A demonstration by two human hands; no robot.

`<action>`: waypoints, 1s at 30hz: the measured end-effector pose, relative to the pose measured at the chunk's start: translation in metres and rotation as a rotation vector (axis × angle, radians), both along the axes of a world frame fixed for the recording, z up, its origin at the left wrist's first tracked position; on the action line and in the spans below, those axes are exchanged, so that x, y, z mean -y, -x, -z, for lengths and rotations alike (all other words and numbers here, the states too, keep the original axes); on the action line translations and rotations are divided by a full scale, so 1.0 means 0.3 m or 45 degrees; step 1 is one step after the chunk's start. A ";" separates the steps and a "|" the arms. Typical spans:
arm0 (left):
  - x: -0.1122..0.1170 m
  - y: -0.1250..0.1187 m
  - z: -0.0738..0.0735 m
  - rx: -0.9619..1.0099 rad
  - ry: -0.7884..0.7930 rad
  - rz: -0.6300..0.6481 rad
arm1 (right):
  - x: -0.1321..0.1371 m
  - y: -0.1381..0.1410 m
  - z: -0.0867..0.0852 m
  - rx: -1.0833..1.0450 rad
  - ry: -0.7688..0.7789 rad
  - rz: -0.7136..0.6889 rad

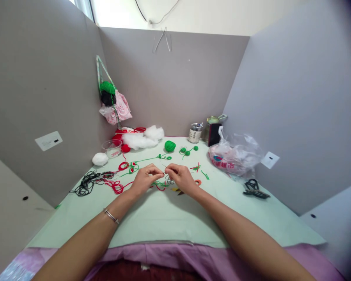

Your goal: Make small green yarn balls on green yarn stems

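My left hand [148,177] is closed in a pinch over the middle of the table, its fingertips on something too small to make out. Almost touching it, my right hand [180,177] pinches a thin needle [163,166] that points up to the left. Dark thread [169,180] hangs in loops below the fingertips. Under the hands lie green and red yarn pieces [160,185]. Beside the right wrist are a small orange ring [198,182] and a yellow and dark item [179,191], partly covered by that hand.
Black yarn [89,183], red yarn [115,186] and a white ball [100,159] lie left. Behind are white stuffing [143,138], a green yarn ball [170,146] and a can [195,133]. A plastic bag [234,154] and black scissors [255,189] sit right. Grey partitions [175,78] enclose the table.
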State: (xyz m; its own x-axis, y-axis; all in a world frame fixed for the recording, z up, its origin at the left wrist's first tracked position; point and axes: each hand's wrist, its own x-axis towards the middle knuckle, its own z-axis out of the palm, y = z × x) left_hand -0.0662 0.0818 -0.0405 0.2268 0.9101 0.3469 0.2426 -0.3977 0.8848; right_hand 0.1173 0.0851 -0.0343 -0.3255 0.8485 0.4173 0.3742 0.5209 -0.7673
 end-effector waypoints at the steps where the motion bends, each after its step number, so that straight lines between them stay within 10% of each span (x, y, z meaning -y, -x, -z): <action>1: -0.003 0.002 -0.002 0.029 0.024 -0.017 | 0.001 0.003 -0.001 -0.013 0.025 -0.010; 9: -0.009 -0.001 0.008 0.437 0.324 0.188 | 0.004 0.016 0.008 -0.064 0.115 -0.092; 20: -0.044 0.051 -0.013 0.597 0.418 0.010 | 0.004 -0.001 -0.032 -0.132 0.068 0.016; 25: -0.037 0.033 0.014 0.249 0.489 0.269 | -0.009 -0.016 -0.032 -0.221 0.051 0.088; 30: -0.017 0.028 -0.013 0.611 0.662 0.386 | -0.017 -0.014 -0.004 -0.133 0.056 0.102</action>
